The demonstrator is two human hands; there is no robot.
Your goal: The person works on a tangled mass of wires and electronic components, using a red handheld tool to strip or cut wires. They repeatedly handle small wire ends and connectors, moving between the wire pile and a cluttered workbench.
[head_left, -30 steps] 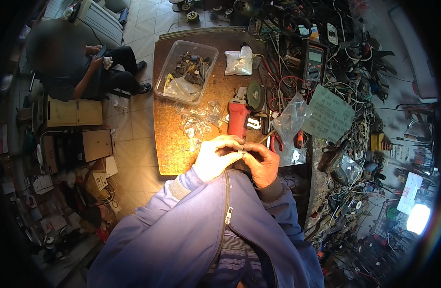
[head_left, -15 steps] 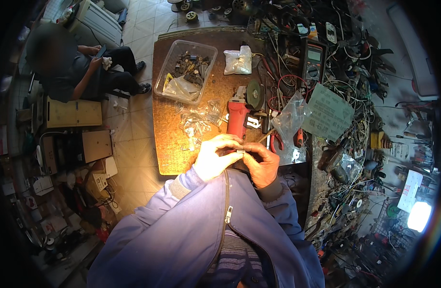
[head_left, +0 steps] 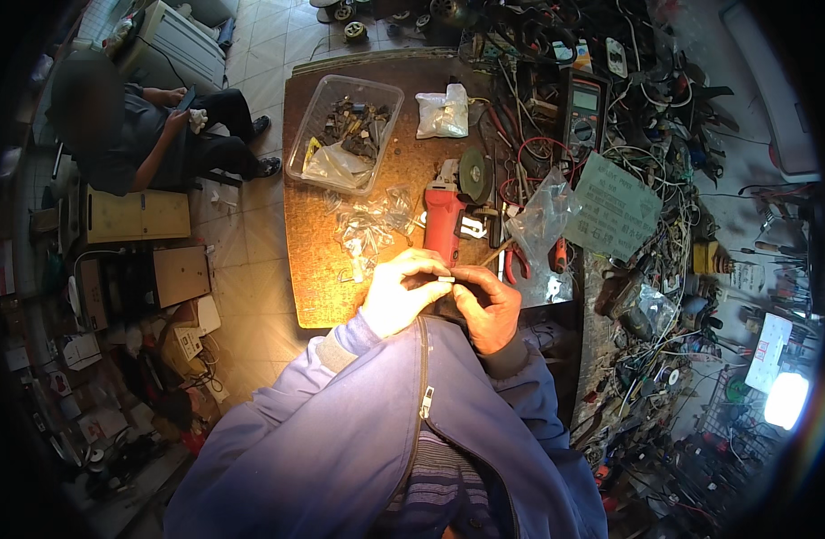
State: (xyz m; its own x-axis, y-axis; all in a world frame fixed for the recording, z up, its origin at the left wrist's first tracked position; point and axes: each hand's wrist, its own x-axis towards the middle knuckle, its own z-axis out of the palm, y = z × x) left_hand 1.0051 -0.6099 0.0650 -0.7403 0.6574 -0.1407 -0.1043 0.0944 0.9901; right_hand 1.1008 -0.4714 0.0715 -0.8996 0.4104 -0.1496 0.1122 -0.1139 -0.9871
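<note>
My left hand [head_left: 400,293] and my right hand [head_left: 483,306] meet above the lit near part of the wooden workbench [head_left: 318,301], both closed around a small pale piece [head_left: 446,279] at their fingertips; its exact form is too small to tell. Just beyond my fingers lies a red angle grinder [head_left: 443,220] with a green disc [head_left: 473,175]. Crumpled clear plastic bags [head_left: 368,229] are to its left, and pliers [head_left: 518,262] with red handles are to its right, beside a larger clear bag [head_left: 543,225].
A clear bin [head_left: 301,162] of small parts and a white packet [head_left: 441,112] sit farther back. On the right are a multimeter [head_left: 583,117], a green board [head_left: 615,207], tangled wires and a bright lamp [head_left: 785,400]. A seated person [head_left: 125,135] holds a phone at the left.
My fingertips and the small piece have shifted slightly; the piece now shows a little left of and above where it was. The view has moved very slightly.
</note>
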